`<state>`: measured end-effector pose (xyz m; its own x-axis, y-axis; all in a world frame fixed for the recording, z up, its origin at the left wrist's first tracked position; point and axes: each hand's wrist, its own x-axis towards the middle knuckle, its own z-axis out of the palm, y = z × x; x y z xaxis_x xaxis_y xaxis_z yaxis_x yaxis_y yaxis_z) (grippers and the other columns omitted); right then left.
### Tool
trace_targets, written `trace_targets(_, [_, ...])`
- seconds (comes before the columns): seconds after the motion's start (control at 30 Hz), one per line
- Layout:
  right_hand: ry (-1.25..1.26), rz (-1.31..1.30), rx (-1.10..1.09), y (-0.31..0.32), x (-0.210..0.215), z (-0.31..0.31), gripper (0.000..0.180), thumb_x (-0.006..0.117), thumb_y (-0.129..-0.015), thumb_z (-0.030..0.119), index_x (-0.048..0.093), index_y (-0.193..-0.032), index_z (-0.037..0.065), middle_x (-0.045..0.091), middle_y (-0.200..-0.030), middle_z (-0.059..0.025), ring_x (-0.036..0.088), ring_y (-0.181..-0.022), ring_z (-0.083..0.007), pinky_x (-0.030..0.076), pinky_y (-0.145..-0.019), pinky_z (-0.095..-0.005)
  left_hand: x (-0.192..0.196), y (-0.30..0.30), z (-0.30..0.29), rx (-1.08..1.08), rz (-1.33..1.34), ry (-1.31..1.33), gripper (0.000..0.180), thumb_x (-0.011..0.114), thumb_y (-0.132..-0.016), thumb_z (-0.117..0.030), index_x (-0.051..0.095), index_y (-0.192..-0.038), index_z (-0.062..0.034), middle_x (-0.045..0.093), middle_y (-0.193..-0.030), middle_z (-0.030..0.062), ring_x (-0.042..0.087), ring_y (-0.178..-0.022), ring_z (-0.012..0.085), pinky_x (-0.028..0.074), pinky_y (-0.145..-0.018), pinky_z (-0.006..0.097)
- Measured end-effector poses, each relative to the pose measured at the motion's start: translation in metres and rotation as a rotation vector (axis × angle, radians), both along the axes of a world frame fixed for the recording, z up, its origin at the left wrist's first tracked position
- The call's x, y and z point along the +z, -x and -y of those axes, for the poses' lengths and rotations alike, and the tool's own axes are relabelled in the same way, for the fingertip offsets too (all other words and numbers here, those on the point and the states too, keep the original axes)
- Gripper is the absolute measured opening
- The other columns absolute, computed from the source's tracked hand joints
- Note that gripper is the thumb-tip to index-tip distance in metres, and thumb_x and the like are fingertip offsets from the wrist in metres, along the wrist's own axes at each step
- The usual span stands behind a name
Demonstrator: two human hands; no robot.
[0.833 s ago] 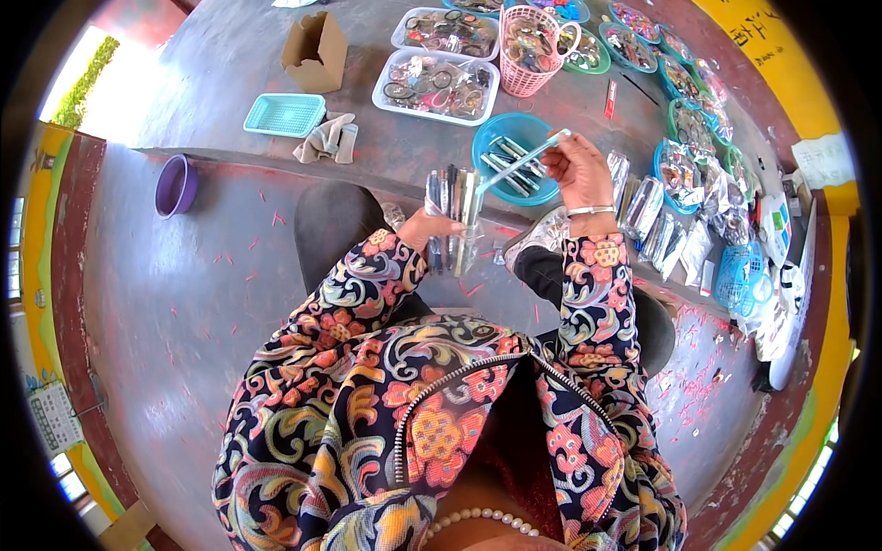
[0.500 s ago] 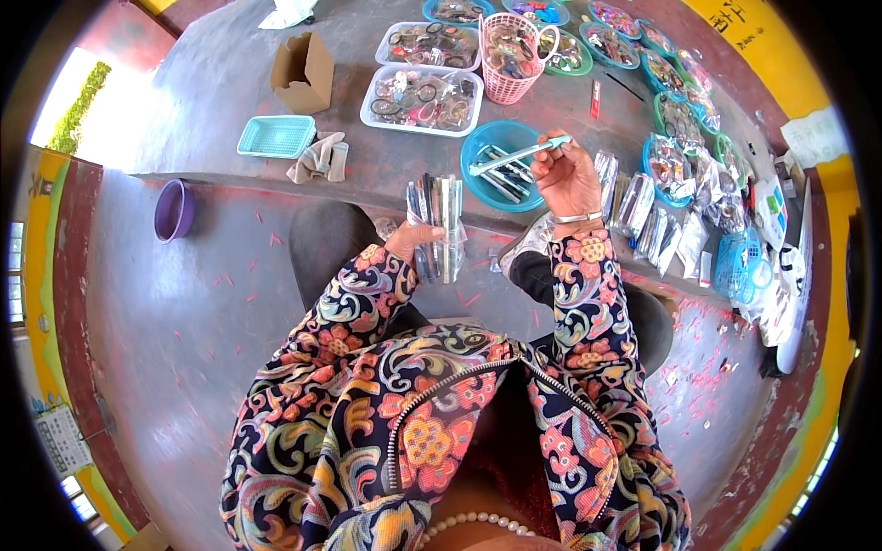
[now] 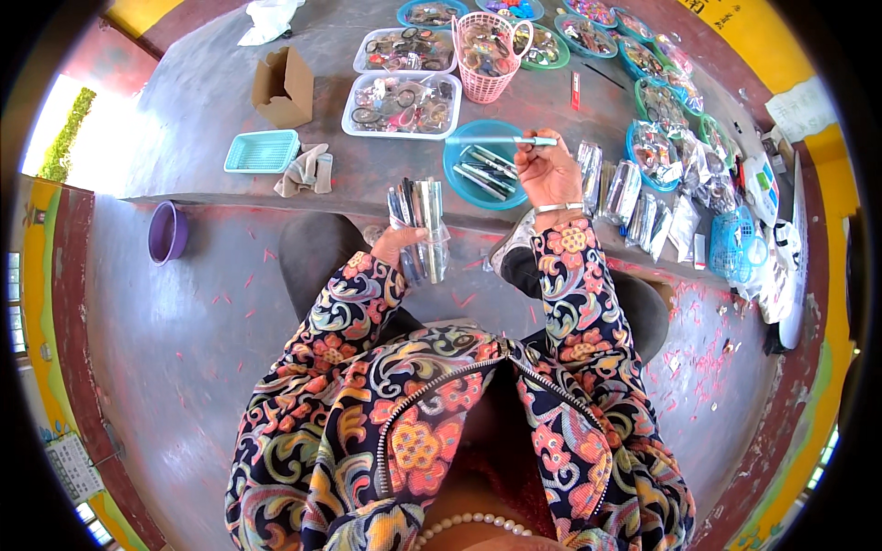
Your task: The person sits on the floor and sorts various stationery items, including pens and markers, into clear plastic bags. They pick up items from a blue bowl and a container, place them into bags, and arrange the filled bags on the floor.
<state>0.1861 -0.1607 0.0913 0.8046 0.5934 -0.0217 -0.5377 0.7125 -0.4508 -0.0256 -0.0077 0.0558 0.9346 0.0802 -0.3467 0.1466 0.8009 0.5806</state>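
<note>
My left hand point(image 3: 395, 246) is closed around a clear plastic bag point(image 3: 435, 257) with several pens point(image 3: 424, 207) standing in it, their upper ends poking out. Raised to the right, my right hand point(image 3: 549, 174) pinches a pale teal pen point(image 3: 544, 141) near one end. The pen lies almost level, and its left part is smeared by motion. Behind and below it stands a round blue basin point(image 3: 450, 176) with several dark and white pens point(image 3: 485, 176) lying loose inside.
Bagged pens point(image 3: 624, 193) lie along the table edge at right. Trays of small items point(image 3: 354, 118), a pink basket point(image 3: 484, 87) and several filled bowls stand farther back. At left are a cardboard box point(image 3: 283, 90), a teal tray point(image 3: 260, 152), a grey glove point(image 3: 306, 173) and a purple basin point(image 3: 167, 233).
The teal pen has turned from a slant to nearly level, still in my right hand. My left hand keeps hold of the bag of pens. The whole view has shifted slightly.
</note>
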Motion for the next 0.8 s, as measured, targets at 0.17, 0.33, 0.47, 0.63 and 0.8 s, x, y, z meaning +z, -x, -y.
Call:
trace_targets(0.17, [0.251, -0.174, -0.124, -0.025, -0.082, 0.003, 0.021, 0.047, -0.070, -0.007, 0.051, -0.089, -0.001, 0.057, -0.085, -0.0132, 0.061, -0.074, -0.0237, 0.054, -0.066, -0.0312, -0.006, 0.000, -0.006, -0.044, 0.001, 0.000, 0.042, 0.070, -0.067, -0.020, 0.052, -0.101, -0.0031, 0.059, -0.085, 0.0112, 0.061, -0.074, 0.0241, 0.052, -0.065, 0.038])
trace_targets(0.33, [0.497, -0.405, -0.177, -0.036, -0.160, 0.010, 0.021, 0.046, -0.071, -0.007, 0.049, -0.092, -0.007, 0.057, -0.087, -0.0155, 0.060, -0.078, -0.0249, 0.054, -0.068, -0.0320, -0.001, 0.001, -0.005, -0.017, -0.002, -0.020, 0.039, 0.068, -0.068, -0.018, 0.053, -0.100, -0.0033, 0.060, -0.086, 0.0118, 0.061, -0.076, 0.0235, 0.051, -0.067, 0.038])
trace_targets(0.47, [0.493, -0.497, -0.130, -0.041, -0.177, 0.000, 0.013, 0.048, -0.078, -0.007, 0.049, -0.091, -0.011, 0.059, -0.091, -0.0222, 0.060, -0.086, -0.0316, 0.054, -0.073, -0.0344, 0.000, 0.000, -0.005, -0.021, -0.031, -0.017, 0.037, 0.067, -0.068, -0.015, 0.053, -0.101, -0.0054, 0.060, -0.085, 0.0104, 0.060, -0.075, 0.0218, 0.051, -0.068, 0.037])
trace_targets(0.63, [0.619, -0.204, 0.194, -0.021, -0.150, -0.012, 0.015, 0.054, -0.080, 0.001, 0.052, -0.094, -0.004, 0.061, -0.089, -0.0162, 0.062, -0.084, -0.0252, 0.052, -0.067, -0.0286, -0.006, 0.001, -0.010, 0.011, -0.031, -0.074, 0.038, 0.068, -0.067, -0.014, 0.053, -0.101, -0.0069, 0.060, -0.083, 0.0083, 0.060, -0.073, 0.0204, 0.051, -0.066, 0.036])
trace_targets(0.8, [0.851, 0.339, 0.506, 0.028, -0.040, -0.033, 0.025, 0.066, -0.077, 0.024, 0.059, -0.093, 0.007, 0.062, -0.082, -0.0018, 0.060, -0.075, -0.0110, 0.042, -0.058, -0.0213, -0.008, -0.002, -0.010, 0.028, -0.018, -0.136, 0.036, 0.067, -0.069, -0.012, 0.052, -0.102, -0.0062, 0.060, -0.082, 0.0079, 0.060, -0.073, 0.0193, 0.052, -0.065, 0.035])
